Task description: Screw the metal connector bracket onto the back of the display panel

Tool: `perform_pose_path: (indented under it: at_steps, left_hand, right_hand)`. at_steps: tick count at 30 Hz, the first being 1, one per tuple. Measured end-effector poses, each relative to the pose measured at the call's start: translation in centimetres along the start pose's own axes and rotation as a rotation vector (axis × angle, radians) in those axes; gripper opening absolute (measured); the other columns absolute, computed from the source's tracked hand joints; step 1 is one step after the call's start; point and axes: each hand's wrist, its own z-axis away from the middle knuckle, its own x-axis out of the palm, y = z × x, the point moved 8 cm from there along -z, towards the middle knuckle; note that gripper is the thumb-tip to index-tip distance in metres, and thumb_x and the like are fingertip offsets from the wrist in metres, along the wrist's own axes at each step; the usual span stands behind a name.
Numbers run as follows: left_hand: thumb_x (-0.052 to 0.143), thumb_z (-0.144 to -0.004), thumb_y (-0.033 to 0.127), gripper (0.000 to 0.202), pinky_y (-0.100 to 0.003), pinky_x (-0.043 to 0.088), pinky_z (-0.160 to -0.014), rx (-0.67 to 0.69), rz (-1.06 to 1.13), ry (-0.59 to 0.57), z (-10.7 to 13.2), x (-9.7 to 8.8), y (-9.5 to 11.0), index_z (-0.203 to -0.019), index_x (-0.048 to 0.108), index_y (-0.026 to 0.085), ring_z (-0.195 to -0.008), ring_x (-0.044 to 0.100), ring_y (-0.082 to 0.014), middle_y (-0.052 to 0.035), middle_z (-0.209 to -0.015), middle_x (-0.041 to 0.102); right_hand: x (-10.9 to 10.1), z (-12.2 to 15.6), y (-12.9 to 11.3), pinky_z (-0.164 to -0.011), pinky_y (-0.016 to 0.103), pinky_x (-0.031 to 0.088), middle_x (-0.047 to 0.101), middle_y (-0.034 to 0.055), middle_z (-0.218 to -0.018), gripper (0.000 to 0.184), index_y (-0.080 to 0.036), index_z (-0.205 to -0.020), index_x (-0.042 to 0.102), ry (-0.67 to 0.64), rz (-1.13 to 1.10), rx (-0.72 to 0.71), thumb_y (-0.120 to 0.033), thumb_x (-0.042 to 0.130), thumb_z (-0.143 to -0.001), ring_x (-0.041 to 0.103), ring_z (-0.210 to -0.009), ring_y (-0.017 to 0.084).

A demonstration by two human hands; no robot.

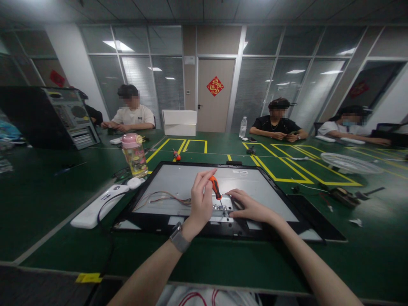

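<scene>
A flat monitor panel (178, 180) with a black frame lies face down on the green table in front of me. My left hand (200, 202) is closed around a small orange-handled screwdriver (216, 187), whose tip points down at a small metal circuit board (223, 207) near the panel's front edge. My right hand (250, 206) rests on the panel just right of that board, its fingers pressed down beside it. A bundle of thin coloured wires (161, 197) runs across the panel to the left of the board. A watch sits on my left wrist.
A pink-lidded bottle (135, 154), a white keyboard (99, 205) and a mouse (135, 182) lie left of the panel. An open computer case (68, 117) stands far left. Three seated people, a white box (179, 122), a fan grille (349, 163) and small tools (342, 196) occupy the far side.
</scene>
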Motion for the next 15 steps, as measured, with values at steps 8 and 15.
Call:
perform_pose_path:
  at_steps: [8,15]
  left_hand:
    - [0.050,-0.092,0.026,0.023,-0.023,0.047,-0.068,-0.033,-0.008,-0.002,0.11,0.54,0.12,-0.109,0.065,0.023,-0.077,0.055,-0.0124,-0.0033,-0.091,0.053]
    - [0.036,-0.096,0.017,0.034,-0.031,0.045,-0.089,0.000,-0.003,0.015,0.03,0.13,0.07,-0.121,0.059,0.021,-0.100,0.056,-0.0163,-0.0070,-0.110,0.059]
  right_hand:
    - [0.02,0.02,0.09,-0.109,0.043,0.032,0.046,0.0107,-0.131,0.066,-0.020,-0.130,0.048,0.003,0.001,-0.006,-0.050,0.069,-0.075,0.042,-0.124,0.029]
    - [-0.08,0.15,-0.15,-0.109,0.044,0.032,0.046,0.0106,-0.132,0.065,-0.021,-0.130,0.048,-0.006,-0.012,0.009,-0.049,0.069,-0.075,0.043,-0.124,0.030]
